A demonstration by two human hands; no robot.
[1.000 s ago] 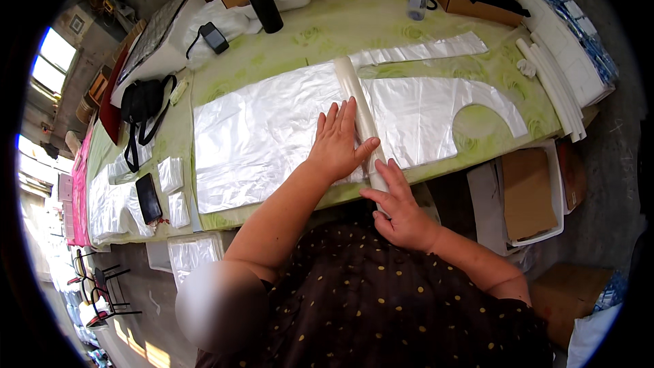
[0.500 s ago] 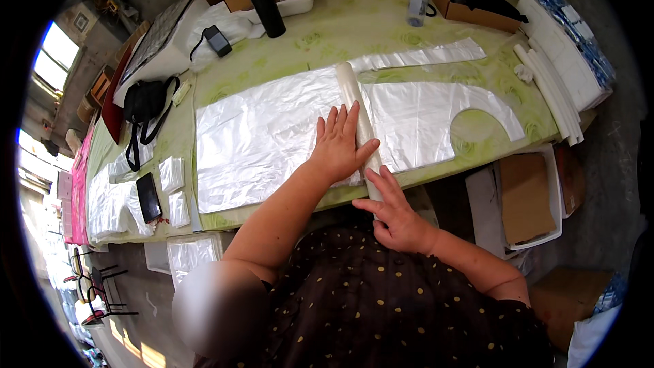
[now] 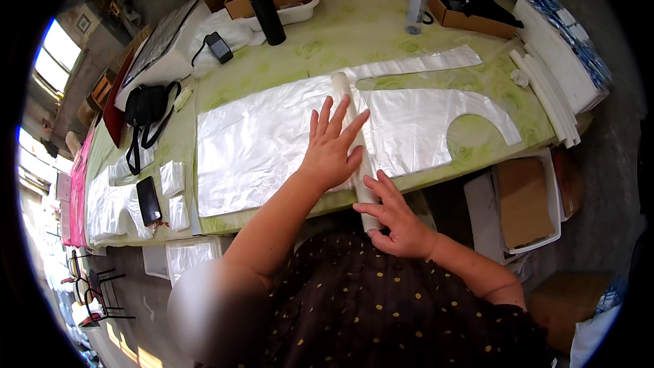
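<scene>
Head view: left hand (image 3: 332,153) splayed over the tube (image 3: 365,167) mid-frame, right hand (image 3: 400,223) loosely open at its lower end, neither clasping it — uneven pressure could skew it and crease the film (image 3: 252,153) beneath.

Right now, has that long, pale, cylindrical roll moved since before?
Yes: the long, pale, cylindrical roll shifted slightly left, judged against the flat white plastic sheet.

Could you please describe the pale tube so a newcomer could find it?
On the green, flower-patterned table lies a large, shiny, translucent plastic sheet. A long, pale tube crosses it. Unlike the white rods grouped at the table's right end, this one lies alone.
</scene>
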